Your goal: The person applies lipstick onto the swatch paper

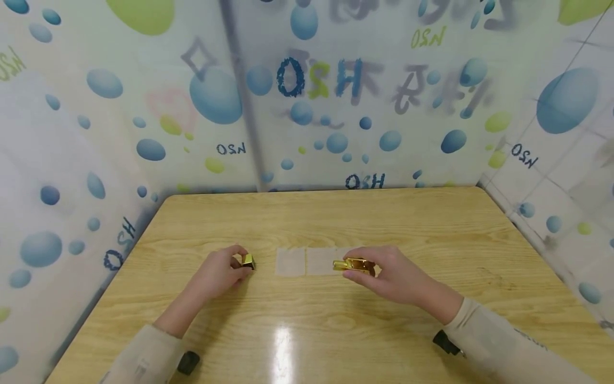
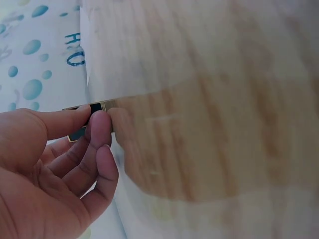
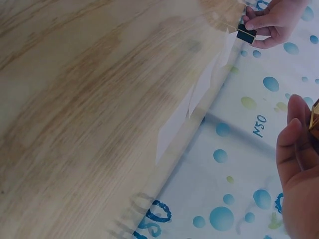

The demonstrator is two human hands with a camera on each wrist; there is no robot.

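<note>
My left hand (image 1: 218, 274) pinches a small black block with gold edges (image 1: 248, 261) between thumb and fingers. In the left wrist view this black block (image 2: 77, 133) is partly covered by the fingertips, and it stands on or just at the tabletop. My right hand (image 1: 395, 274) grips a shiny gold piece (image 1: 360, 264) whose narrow round end points left, over the pale squares. Only an edge of the gold piece (image 3: 314, 122) enters the right wrist view. Neither item's exact kind can be made out.
A row of pale thin squares (image 1: 290, 262) lies on the wooden table (image 1: 307, 218) between the hands; the rightmost is partly hidden by the right hand. Bubble-printed curtains (image 1: 307, 133) stand behind the table and at both sides. Black wrist devices (image 1: 188, 362) sit below the sleeves.
</note>
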